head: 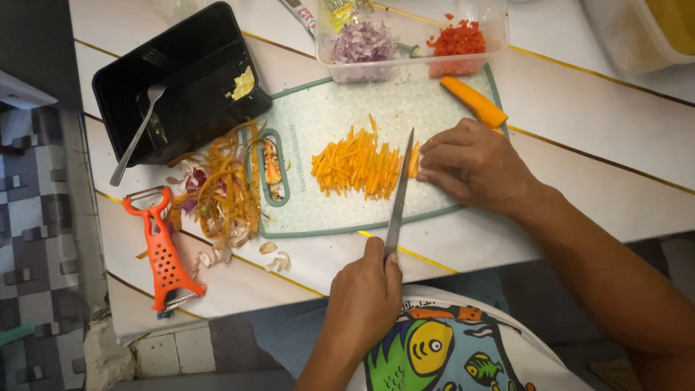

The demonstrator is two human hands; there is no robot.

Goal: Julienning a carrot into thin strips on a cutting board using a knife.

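Left hand (365,293) grips the knife (399,192); right hand (474,165) pins a mostly hidden carrot piece (414,161).

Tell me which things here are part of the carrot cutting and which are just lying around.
In use: steel kitchen knife, left hand, right hand, orange carrot sticks, pale green cutting board.
Lying about: orange plastic peeler, black rectangular tub, metal fork, vegetable peelings.
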